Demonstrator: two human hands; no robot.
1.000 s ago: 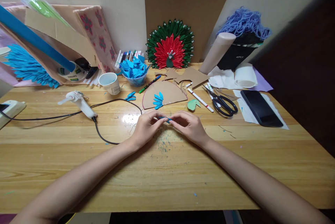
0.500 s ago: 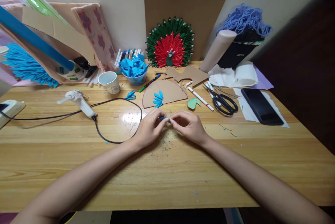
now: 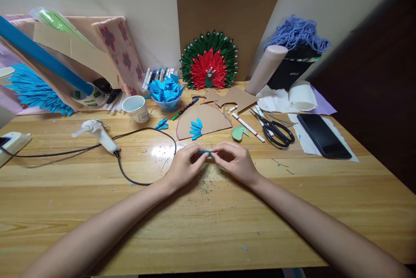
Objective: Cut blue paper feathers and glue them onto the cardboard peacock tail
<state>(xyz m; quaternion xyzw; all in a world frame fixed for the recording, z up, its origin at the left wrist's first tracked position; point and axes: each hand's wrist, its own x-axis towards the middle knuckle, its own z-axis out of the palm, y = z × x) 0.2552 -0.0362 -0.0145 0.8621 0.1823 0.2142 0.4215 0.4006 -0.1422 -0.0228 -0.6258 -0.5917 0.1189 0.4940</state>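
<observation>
Both hands meet over the middle of the wooden table (image 3: pixel 130 221). My left hand (image 3: pixel 185 163) pinches one end of a small blue paper piece (image 3: pixel 205 153) between thumb and fingers. The other end is pinched by my right hand (image 3: pixel 235 161); the fingers hide much of the piece. Just beyond them lies a cardboard semicircle (image 3: pixel 214 122) with several blue paper petals (image 3: pixel 196 129) fanned at its straight edge. A green paper cutout (image 3: pixel 239 133) lies to its right. Two or so loose blue petals (image 3: pixel 161 124) rest to its left.
A white glue gun (image 3: pixel 100 135) with a looping black cable lies left, near a paper cup (image 3: pixel 136 109). Behind stand a bowl of blue paper pieces (image 3: pixel 166 92) and a red and green peacock craft (image 3: pixel 209 61). Black scissors (image 3: pixel 279 133) and a phone (image 3: pixel 324 136) lie right.
The camera view has tilted up slightly, so the table things sit lower. Both hands keep hold of the blue paper piece, which now shows a little more between the fingertips.
</observation>
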